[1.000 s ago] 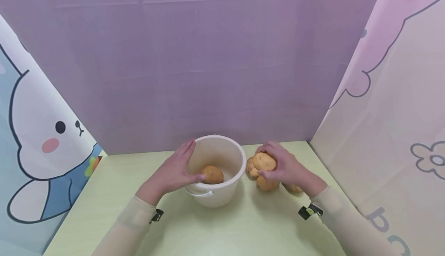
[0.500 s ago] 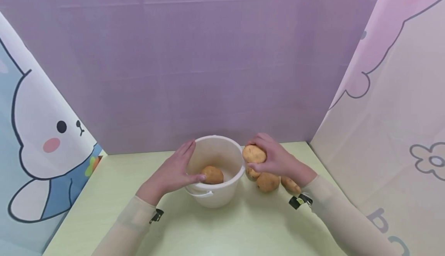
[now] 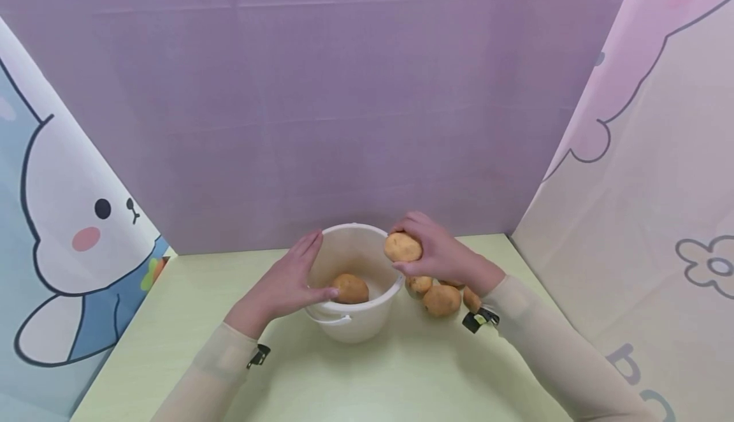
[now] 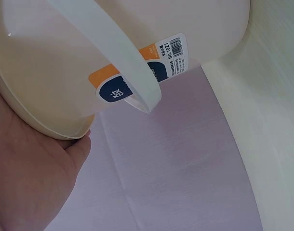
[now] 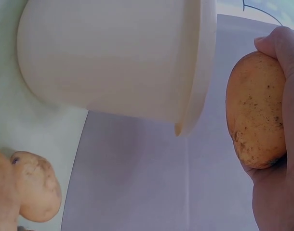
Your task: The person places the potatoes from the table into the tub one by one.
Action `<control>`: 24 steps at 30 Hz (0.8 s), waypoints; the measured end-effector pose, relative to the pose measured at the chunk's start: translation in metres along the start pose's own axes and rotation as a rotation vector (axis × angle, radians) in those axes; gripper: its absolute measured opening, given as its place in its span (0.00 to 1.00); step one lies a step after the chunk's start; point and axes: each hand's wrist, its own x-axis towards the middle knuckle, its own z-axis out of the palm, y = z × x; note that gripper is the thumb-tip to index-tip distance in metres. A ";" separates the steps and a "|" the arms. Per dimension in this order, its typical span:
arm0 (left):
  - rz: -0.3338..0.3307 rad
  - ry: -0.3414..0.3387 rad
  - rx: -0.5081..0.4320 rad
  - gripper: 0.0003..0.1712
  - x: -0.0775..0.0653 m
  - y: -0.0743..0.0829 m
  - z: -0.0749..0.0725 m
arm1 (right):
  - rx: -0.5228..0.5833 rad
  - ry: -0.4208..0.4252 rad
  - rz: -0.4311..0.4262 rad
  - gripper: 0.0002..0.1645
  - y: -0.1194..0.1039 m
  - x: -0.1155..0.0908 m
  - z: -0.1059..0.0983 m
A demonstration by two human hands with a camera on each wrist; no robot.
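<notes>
A white bucket [image 3: 357,326] stands upright on the table, with one potato [image 3: 351,289] lying inside. My left hand [image 3: 288,282] rests on its left rim, fingers straight and spread, thumb reaching over the front of the opening. In the left wrist view the palm lies along the rim [image 4: 65,134]. A pale potato [image 3: 402,247] is held in my right hand [image 3: 438,250], raised at the bucket's right rim. The right wrist view shows thumb and fingers around this potato [image 5: 257,110], a short gap away from the rim.
Several potatoes [image 3: 442,301] lie on the table [image 3: 229,294] right of the bucket, below my right forearm. The bucket's white handle [image 3: 335,321] hangs down its front-left side. A purple backdrop [image 3: 344,116] rises behind the table; printed panels [image 3: 648,231] flank it.
My right hand has lifted the potato off the pile and carried it left and up to the bucket's right rim. The left hand and bucket have stayed put.
</notes>
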 end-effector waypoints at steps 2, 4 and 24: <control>-0.004 -0.002 -0.004 0.74 0.000 0.000 0.000 | 0.006 -0.014 0.016 0.30 -0.001 0.004 0.002; -0.005 -0.004 -0.009 0.74 0.000 0.000 0.000 | 0.010 -0.027 0.030 0.30 -0.001 0.007 0.003; 0.000 0.002 -0.003 0.74 0.001 -0.001 0.001 | 0.012 -0.099 -0.051 0.30 -0.003 0.037 0.023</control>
